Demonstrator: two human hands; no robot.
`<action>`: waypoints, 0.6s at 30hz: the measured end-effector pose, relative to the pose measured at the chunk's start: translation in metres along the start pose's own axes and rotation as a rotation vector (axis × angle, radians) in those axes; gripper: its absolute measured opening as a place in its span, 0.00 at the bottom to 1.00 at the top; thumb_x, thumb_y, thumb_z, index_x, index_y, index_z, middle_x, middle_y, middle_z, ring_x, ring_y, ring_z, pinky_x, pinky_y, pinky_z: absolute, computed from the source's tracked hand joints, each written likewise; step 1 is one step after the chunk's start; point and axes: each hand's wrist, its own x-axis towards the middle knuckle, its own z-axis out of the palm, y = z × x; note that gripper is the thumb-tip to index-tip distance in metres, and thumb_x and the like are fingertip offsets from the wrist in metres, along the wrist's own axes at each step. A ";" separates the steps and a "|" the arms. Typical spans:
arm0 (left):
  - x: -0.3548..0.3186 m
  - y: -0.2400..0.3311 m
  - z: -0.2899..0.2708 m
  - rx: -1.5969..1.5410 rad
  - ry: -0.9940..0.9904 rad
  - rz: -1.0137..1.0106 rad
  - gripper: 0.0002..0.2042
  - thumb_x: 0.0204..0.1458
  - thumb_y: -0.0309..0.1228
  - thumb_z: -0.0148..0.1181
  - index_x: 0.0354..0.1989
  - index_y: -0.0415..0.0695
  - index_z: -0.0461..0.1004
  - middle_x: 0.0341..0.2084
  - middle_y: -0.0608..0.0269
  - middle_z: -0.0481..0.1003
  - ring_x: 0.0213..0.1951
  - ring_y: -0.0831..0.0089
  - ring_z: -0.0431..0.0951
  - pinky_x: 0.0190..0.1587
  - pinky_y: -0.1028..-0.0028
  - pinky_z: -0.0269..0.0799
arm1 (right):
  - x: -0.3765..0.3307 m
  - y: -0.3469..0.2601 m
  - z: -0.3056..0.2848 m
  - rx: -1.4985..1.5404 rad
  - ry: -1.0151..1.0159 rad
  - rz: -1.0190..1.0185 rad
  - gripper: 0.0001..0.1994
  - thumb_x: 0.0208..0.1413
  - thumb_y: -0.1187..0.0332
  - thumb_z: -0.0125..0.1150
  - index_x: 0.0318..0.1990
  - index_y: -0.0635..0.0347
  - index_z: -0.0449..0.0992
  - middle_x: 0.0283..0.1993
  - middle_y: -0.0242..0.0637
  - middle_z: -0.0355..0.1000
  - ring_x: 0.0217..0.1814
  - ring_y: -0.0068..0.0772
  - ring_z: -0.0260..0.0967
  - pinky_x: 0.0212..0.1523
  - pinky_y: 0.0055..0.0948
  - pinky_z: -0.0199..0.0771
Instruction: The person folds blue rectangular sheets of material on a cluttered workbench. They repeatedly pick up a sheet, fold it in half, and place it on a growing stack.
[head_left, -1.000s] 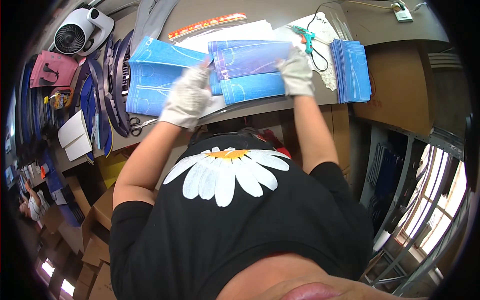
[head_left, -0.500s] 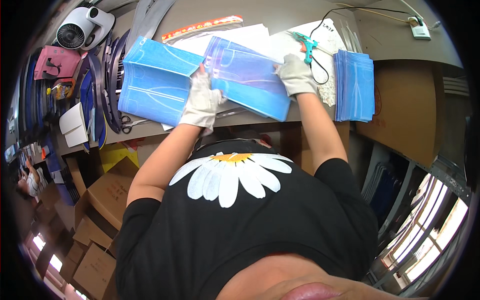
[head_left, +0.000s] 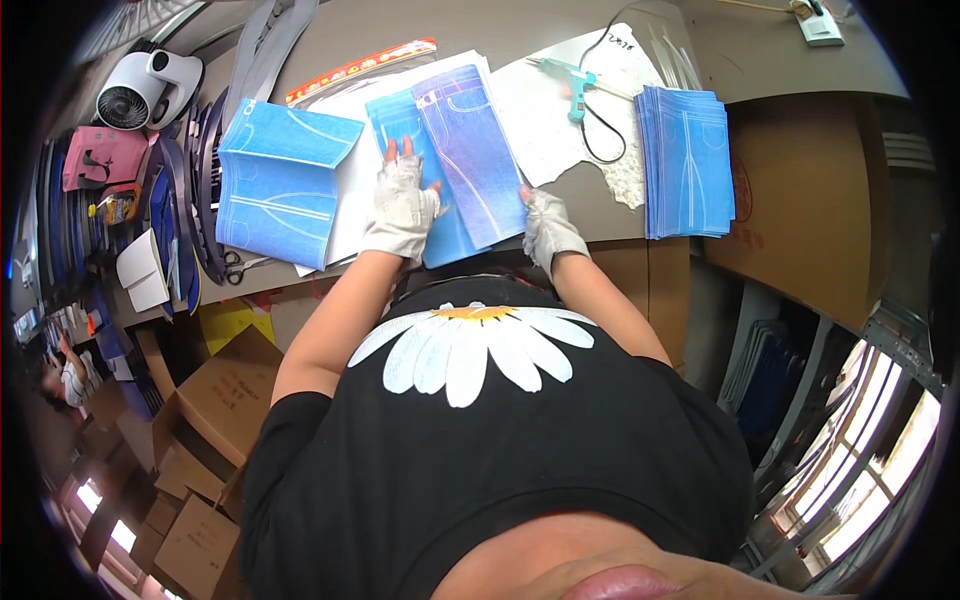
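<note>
Folded sheet, jeans print, blue-purple: on desk. Left hand, gloved: grip released, fingers spread over sheet's left part. Right hand, gloved: at sheet's right edge; pinching or merely touching, cannot tell. Glue gun, blue stack: right of folded sheet.

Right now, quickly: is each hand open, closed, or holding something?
Left hand: open, laid over the light-blue printed sheet.
Right hand: partly curled at the edge of the purple-blue sheet; whether it grips cannot be told.
</note>
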 end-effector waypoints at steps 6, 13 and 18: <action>0.029 -0.002 -0.012 0.401 -0.083 0.119 0.37 0.46 0.36 0.62 0.67 0.42 0.57 0.65 0.37 0.55 0.68 0.45 0.54 0.69 0.56 0.46 | -0.011 -0.022 0.001 -0.599 -0.138 -0.219 0.21 0.57 0.50 0.60 0.44 0.62 0.79 0.32 0.47 0.76 0.33 0.41 0.72 0.35 0.39 0.72; -0.013 0.016 -0.017 0.238 -0.182 0.190 0.35 0.44 0.30 0.58 0.67 0.52 0.60 0.67 0.47 0.56 0.68 0.47 0.54 0.68 0.54 0.50 | -0.050 -0.044 -0.006 -1.027 0.103 -0.961 0.16 0.55 0.58 0.61 0.38 0.64 0.77 0.38 0.48 0.75 0.41 0.49 0.73 0.44 0.40 0.71; -0.006 0.008 -0.024 0.208 -0.098 0.194 0.34 0.48 0.30 0.59 0.68 0.49 0.59 0.67 0.46 0.55 0.69 0.47 0.53 0.68 0.55 0.50 | -0.044 -0.031 0.005 -1.110 0.172 -1.236 0.31 0.49 0.55 0.64 0.59 0.64 0.68 0.57 0.54 0.67 0.58 0.51 0.66 0.59 0.41 0.66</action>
